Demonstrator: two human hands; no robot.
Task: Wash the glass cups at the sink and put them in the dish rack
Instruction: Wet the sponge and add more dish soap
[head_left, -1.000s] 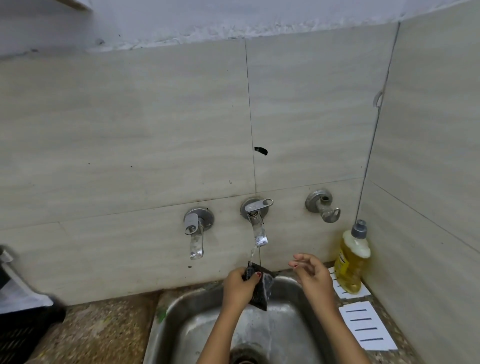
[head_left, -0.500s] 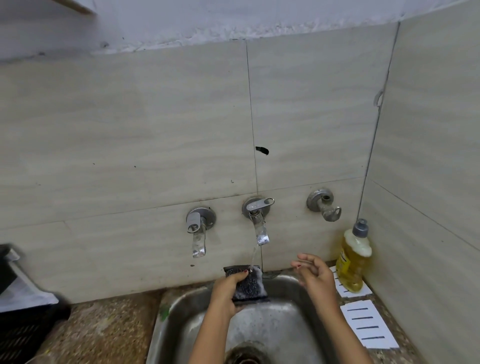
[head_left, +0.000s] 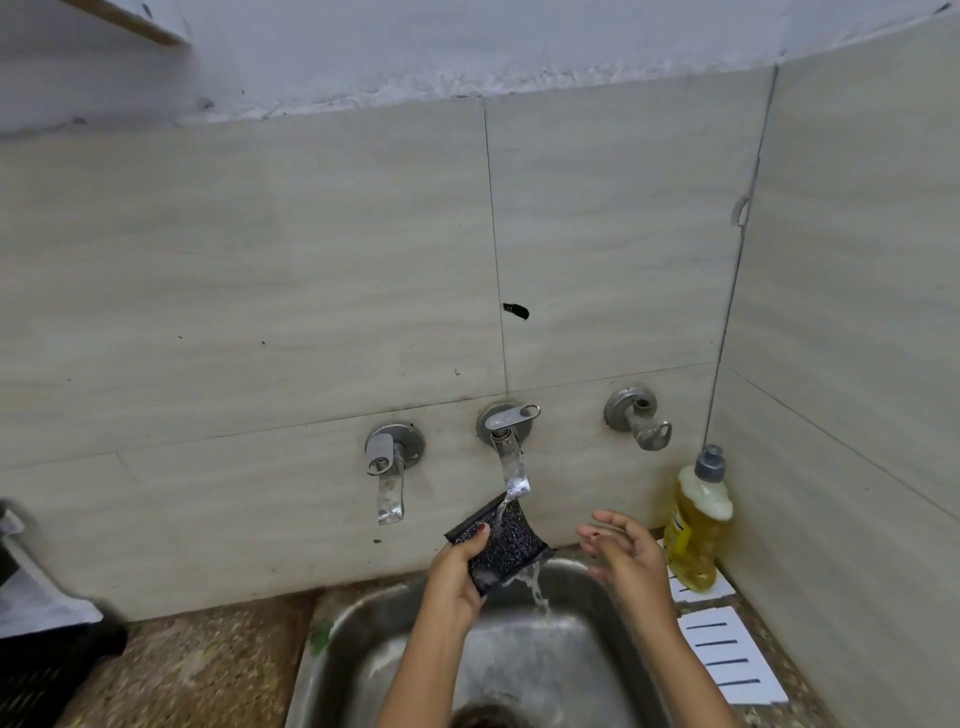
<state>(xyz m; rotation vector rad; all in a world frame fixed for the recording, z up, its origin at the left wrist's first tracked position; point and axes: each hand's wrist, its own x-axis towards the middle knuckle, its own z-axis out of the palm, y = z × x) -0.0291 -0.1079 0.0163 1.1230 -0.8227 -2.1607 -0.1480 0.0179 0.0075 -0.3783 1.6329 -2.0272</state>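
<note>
Our left hand (head_left: 457, 571) grips the sponge (head_left: 501, 545), thumb across its face, under the running tap (head_left: 511, 457) just above those fingers, while our right hand (head_left: 623, 551) hovers beside it, fingers loosely spread and empty, with the sink (head_left: 353, 649) below both and, far left of them, a blurred dark crate, perhaps the rack (head_left: 47, 670).

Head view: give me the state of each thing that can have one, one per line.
Middle tap: running onto the sponge.
Left tap: no water coming out.
Sponge: wet, held under the stream.
Left hand: grips the sponge.
Right hand: empty, fingers loosely curled.
Soap bottle: upright, cap on.
Sink: wet, water running in.
</note>
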